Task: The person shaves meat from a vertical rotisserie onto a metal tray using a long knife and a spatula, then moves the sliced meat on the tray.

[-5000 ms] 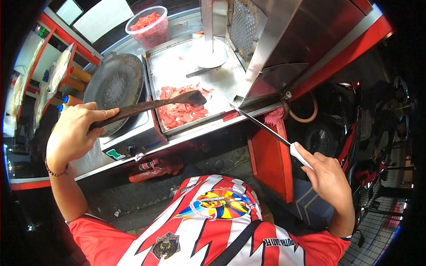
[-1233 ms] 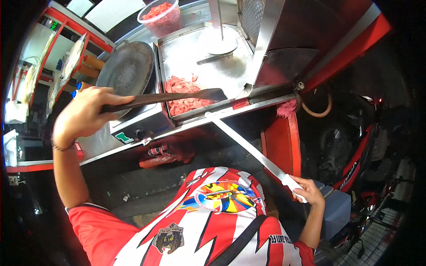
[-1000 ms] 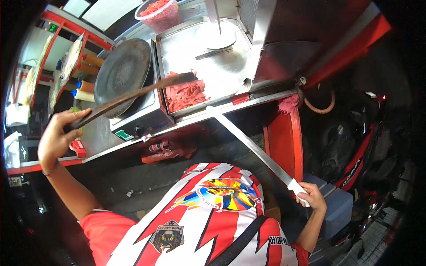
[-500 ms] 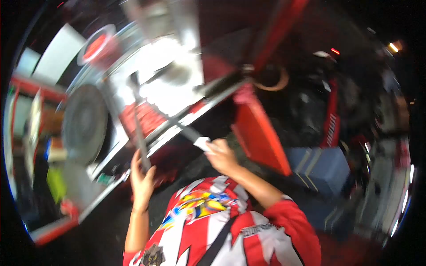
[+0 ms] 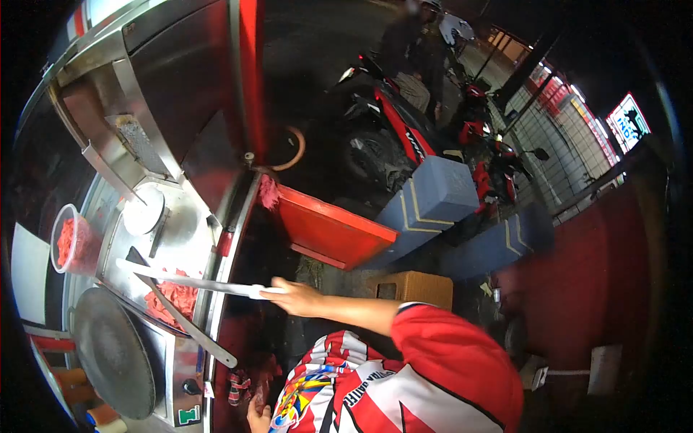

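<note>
My right hand is closed around the white handle of a long knife. The blade reaches left over the metal cooking surface. Beneath it, a spatula with a long metal handle lies across a heap of red meat pieces, its handle end sticking out past the counter edge. My left hand is low by my body at the bottom edge, mostly cut off. A pinkish thing is close above its fingers, and whether it is held is unclear.
A round dark griddle plate and a clear tub of red pieces are at the left. Behind the knife sits a round pan. A red panel, blue boxes and a motorbike with a person are beyond.
My left hand has let go of the spatula and dropped to my side. The spatula now rests across the meat. My view has turned right, and the right hand still holds the knife.
</note>
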`<action>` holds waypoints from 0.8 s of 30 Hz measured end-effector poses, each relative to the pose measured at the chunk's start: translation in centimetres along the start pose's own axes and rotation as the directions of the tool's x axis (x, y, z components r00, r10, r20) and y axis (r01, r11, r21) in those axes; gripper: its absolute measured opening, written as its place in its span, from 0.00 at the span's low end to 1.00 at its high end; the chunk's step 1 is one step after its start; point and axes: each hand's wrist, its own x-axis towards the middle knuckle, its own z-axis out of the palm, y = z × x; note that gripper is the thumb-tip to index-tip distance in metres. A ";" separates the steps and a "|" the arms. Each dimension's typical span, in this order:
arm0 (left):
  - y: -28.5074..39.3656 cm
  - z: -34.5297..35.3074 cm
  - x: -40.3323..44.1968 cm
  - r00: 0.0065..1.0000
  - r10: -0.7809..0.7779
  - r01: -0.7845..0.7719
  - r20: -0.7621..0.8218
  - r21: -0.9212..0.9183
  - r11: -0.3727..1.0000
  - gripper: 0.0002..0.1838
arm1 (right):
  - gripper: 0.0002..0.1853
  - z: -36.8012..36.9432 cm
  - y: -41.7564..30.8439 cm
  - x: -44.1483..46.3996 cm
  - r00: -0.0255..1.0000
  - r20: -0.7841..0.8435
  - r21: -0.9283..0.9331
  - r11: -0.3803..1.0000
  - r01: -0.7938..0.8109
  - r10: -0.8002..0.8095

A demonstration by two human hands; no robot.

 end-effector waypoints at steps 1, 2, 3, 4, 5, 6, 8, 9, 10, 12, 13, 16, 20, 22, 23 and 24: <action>-0.8 -0.3 0.4 1.000 -0.018 0.018 -0.001 0.059 0.998 0.28 | 0.29 -1.0 -2.7 3.5 1.000 -0.002 0.093 0.996 -0.006 0.006; -1.6 -0.4 0.7 0.999 -0.038 0.038 -0.003 0.103 0.994 0.28 | 0.28 -1.3 -4.0 6.0 1.000 -0.016 0.084 0.996 0.020 -0.019; -2.1 -0.5 1.3 0.999 -0.050 0.050 -0.004 0.141 0.989 0.28 | 0.27 -1.8 -5.3 7.1 1.000 -0.001 0.090 0.996 0.004 -0.004; -2.5 -0.5 2.2 0.998 -0.060 0.059 0.000 0.182 0.982 0.28 | 0.27 -1.2 -5.1 6.5 1.000 -0.010 0.091 0.996 -0.005 0.006; -2.6 -0.3 2.9 0.998 -0.064 0.061 0.007 0.204 0.977 0.28 | 0.27 -0.7 -4.3 5.0 1.000 -0.019 0.084 0.996 -0.014 0.015; -2.9 -0.2 3.7 0.998 -0.068 0.063 0.015 0.226 0.972 0.28 | 0.27 0.2 -3.1 2.0 0.997 -0.074 0.057 0.998 -0.014 0.018; -3.3 -0.3 4.9 0.997 -0.076 0.068 0.020 0.256 0.964 0.28 | 0.28 0.6 -0.7 -5.3 0.997 -0.051 0.043 0.998 -0.052 0.054; -3.4 -0.2 5.5 0.996 -0.083 0.075 0.021 0.262 0.962 0.28 | 0.28 -0.1 0.3 -7.3 0.995 0.033 0.052 0.994 -0.100 0.098; -3.6 -0.3 5.9 0.995 -0.094 0.083 0.025 0.273 0.958 0.28 | 0.28 -0.8 0.7 -6.8 0.996 0.011 0.041 0.995 -0.087 0.086; -3.7 -0.3 6.4 0.994 -0.103 0.090 0.026 0.305 0.948 0.28 | 0.28 -0.3 -0.1 -5.7 0.996 -0.024 0.054 0.995 -0.083 0.084; -3.8 -0.2 6.8 0.994 -0.106 0.090 0.032 0.321 0.943 0.28 | 0.28 -0.9 -2.0 -2.3 0.994 -0.030 0.035 0.994 -0.103 0.104; -3.8 0.0 7.6 0.993 -0.111 0.089 0.043 0.349 0.933 0.28 | 0.26 -2.2 -5.6 6.2 0.998 -0.014 0.118 0.991 -0.056 0.058; -3.9 0.0 8.8 0.993 -0.105 0.075 0.062 0.375 0.924 0.28 | 0.26 0.8 -3.6 1.8 0.996 -0.067 0.084 0.995 -0.056 0.062; -4.5 -0.6 9.0 0.992 -0.113 0.085 0.054 0.376 0.923 0.28 | 0.26 0.7 -2.2 -3.5 0.987 0.083 0.140 0.979 -0.151 0.140; -4.4 -0.7 9.1 0.991 -0.122 0.094 0.051 0.379 0.921 0.28 | 0.26 0.6 -2.3 -4.9 0.990 0.052 0.137 0.981 -0.137 0.131; -4.5 -0.7 9.2 0.989 -0.142 0.114 0.043 0.391 0.913 0.28 | 0.26 1.1 -1.7 -4.4 0.996 0.005 0.121 0.989 -0.088 0.088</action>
